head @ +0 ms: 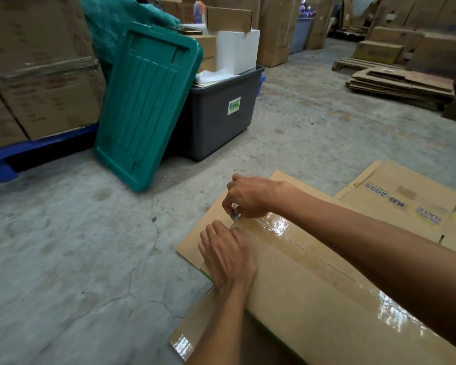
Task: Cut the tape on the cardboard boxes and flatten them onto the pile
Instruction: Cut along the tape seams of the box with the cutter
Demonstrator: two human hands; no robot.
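Pinching a small grey metal blade (pixel 233 215) in my right hand (pixel 250 197), fingers curled tight around it, with the tip down at the far end of the shiny clear tape strip (pixel 300 248) running along the top seam of the big brown cardboard box (pixel 313 299). My left hand (pixel 228 255) lies flat on that same box just beside the blade, fingers straight and pressing the top down near the edge, not gripping anything. The box sits on flattened brown cardboard sheets (pixel 395 198) spread over the cracked concrete floor (pixel 77 259); one sheet past the box on the right has blue lettering. Well beyond the box to the left there's a grey plastic bin (pixel 219 122) stuffed with white boxes, a teal plastic lid (pixel 148 101) leaning against it. Far off to the right of the box, a pile of flattened cardboard (pixel 403 85) lies on the floor.
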